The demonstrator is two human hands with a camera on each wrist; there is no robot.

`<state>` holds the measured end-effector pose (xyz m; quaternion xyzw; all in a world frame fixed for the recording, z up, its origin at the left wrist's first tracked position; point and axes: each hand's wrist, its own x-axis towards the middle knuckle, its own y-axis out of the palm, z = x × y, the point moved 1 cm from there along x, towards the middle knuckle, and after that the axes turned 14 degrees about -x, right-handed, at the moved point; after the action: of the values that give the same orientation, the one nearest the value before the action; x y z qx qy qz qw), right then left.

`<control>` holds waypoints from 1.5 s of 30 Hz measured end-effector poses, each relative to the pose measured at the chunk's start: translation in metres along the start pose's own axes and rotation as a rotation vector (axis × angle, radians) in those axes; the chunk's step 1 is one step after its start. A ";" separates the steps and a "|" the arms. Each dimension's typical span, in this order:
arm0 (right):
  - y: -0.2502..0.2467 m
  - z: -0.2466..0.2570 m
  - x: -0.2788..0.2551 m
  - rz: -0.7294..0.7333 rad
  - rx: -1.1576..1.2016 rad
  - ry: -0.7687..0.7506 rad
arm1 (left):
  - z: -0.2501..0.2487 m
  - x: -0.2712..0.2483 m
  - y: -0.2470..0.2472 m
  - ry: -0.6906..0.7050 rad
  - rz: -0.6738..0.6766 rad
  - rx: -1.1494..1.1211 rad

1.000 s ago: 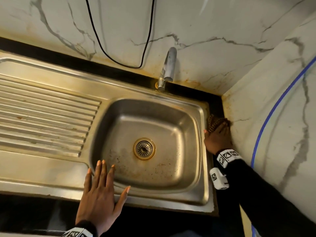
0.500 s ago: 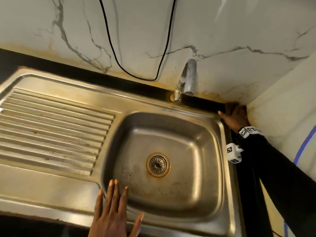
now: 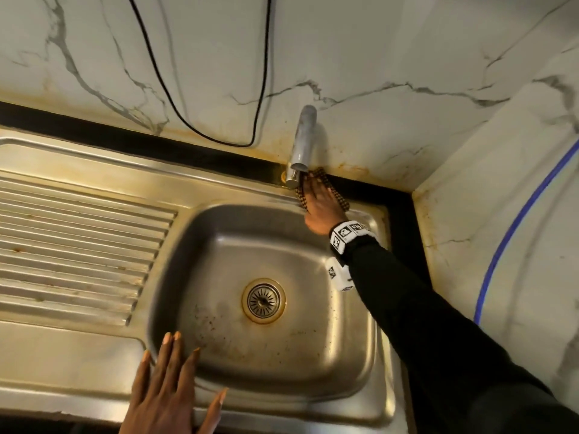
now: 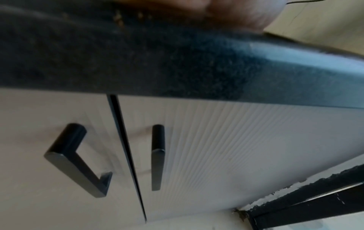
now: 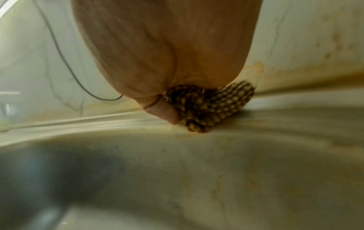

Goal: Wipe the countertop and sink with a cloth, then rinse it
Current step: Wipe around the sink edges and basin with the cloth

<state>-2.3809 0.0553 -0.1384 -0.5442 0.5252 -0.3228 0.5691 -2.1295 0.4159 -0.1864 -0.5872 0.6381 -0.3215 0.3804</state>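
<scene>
At the back rim of the sink (image 3: 360,402), just right of the tap (image 3: 302,145): cloth (image 3: 340,198) pinned flat under the right hand (image 3: 322,208), fingers pointing at the wall. Looked pressed down more than clutched, though thumb tucked against the bunched cloth in the wrist view. Left hand (image 3: 166,393) flat, fingers straight, holding nothing, braced on the near rim, well apart from the cloth. Tap base touching or nearly touching the cloth's left edge. Probably a sideways swipe along the rim next, tap in the way going left. Basin not visibly wiped yet.
</scene>
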 end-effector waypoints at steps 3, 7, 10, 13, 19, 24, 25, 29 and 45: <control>0.019 -0.084 -0.001 -0.025 0.025 0.124 | -0.003 0.001 -0.002 -0.004 0.017 0.021; 0.055 -0.193 -0.027 0.076 0.017 0.348 | -0.003 -0.003 -0.003 -0.016 0.053 0.052; 0.055 -0.181 -0.008 0.088 0.066 0.520 | -0.004 0.001 -0.007 -0.004 0.051 0.045; 0.034 -0.125 0.005 0.117 0.144 0.560 | -0.003 -0.002 -0.009 0.011 0.073 0.051; -0.010 0.026 0.009 0.064 0.172 0.159 | -0.005 -0.001 -0.014 -0.008 0.127 0.053; -0.003 -0.012 -0.006 0.061 -0.049 0.026 | -0.007 -0.006 -0.016 -0.056 0.136 0.079; -0.004 -0.025 -0.013 0.086 -0.071 0.009 | -0.008 -0.005 -0.017 -0.063 0.141 0.074; 0.016 -0.057 -0.075 0.149 -0.035 0.090 | -0.012 -0.008 -0.020 -0.099 0.182 0.070; 0.057 -0.027 -0.197 0.166 -0.391 0.297 | -0.017 -0.010 -0.029 -0.109 0.225 0.066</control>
<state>-2.4649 0.2441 -0.1404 -0.5456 0.6983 -0.2434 0.3943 -2.1293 0.4220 -0.1525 -0.5157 0.6674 -0.2652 0.4672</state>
